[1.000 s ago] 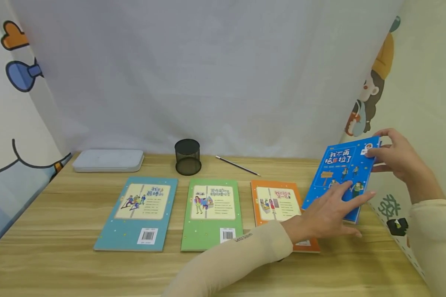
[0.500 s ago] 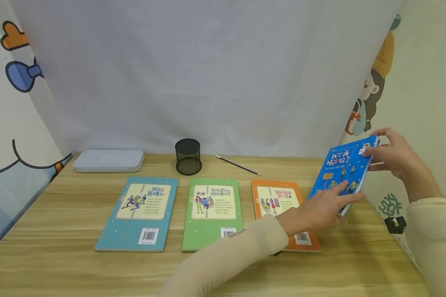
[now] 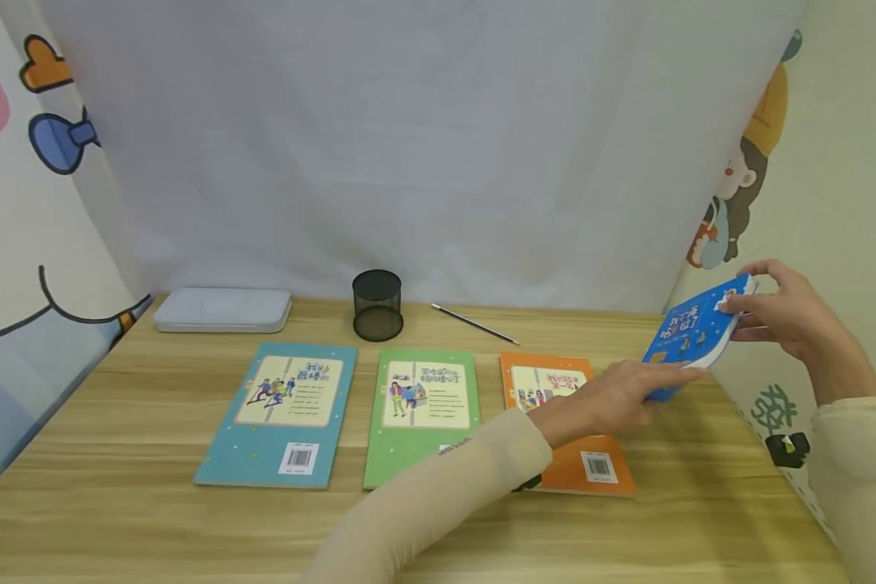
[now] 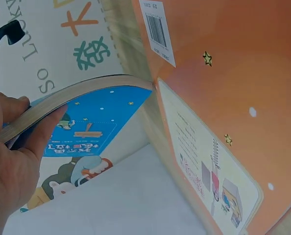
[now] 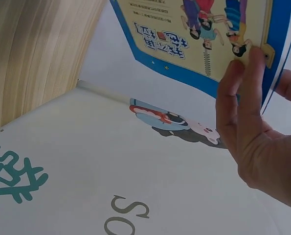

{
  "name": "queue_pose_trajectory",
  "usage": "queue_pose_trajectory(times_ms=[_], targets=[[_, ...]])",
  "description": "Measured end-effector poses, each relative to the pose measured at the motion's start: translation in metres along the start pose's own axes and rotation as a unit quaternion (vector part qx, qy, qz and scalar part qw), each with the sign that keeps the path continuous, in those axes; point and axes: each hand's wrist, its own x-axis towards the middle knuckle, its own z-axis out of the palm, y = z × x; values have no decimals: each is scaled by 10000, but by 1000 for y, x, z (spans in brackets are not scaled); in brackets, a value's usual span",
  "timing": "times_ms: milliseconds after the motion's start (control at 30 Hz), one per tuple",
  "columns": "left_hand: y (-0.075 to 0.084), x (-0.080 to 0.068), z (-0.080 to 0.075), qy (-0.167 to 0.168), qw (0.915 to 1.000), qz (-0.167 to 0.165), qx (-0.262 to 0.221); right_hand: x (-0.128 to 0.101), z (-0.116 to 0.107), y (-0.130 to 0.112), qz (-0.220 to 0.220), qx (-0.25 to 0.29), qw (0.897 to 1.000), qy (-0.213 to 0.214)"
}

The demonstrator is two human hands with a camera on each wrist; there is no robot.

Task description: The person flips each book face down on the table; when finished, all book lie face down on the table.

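A blue book (image 3: 692,334) hangs tilted above the table's right end, clear of the wood. My right hand (image 3: 739,303) pinches its upper corner; in the right wrist view the fingers (image 5: 243,83) lie on its yellow-panelled back cover (image 5: 204,34). My left hand (image 3: 667,380) holds the lower edge. In the left wrist view the blue book's front cover (image 4: 103,110) shows, with the thumb (image 4: 45,134) on it and the page edge running across my left hand (image 4: 11,161). An orange book (image 3: 551,381) lies flat under my left forearm.
A green book (image 3: 419,405) and a teal book (image 3: 285,414) lie side by side left of the orange one. Behind them stand a black mesh cup (image 3: 376,304), a pencil (image 3: 474,324) and a grey case (image 3: 222,310). Printed cloth walls close in the table (image 3: 153,527).
The blue book has risen off the table and tipped flatter, so its cover shows narrower. My left hand slid from the cover face down to its lower edge.
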Motion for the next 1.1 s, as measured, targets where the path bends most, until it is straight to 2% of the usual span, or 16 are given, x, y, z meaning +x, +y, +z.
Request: queue_pose_trajectory(times_ms=[333,467,633,733,867,933,1100], targets=[[-5,-3,3,550,9984,115,-34,2,2,0,138,545,9984,-92],[-6,-2,2,918,9954,289,-5,3,6,-2,299,708,9970,-31],[-7,-3,2,1294,9899,150,-562,5,5,1,373,1067,9930,-331],[-8,-4,3,1475,9837,-67,-1025,6,1,8,328,1681,9822,-774],[-8,-5,3,1677,9761,-184,-1367,7,-2,24,319,2767,9519,-1278],[-8,-6,3,1714,9732,-210,-1517,7,-1,32,284,3067,9407,-1421],[-7,-6,-1,1860,9645,-234,-1860,11,6,45,343,2984,9442,-1351]])
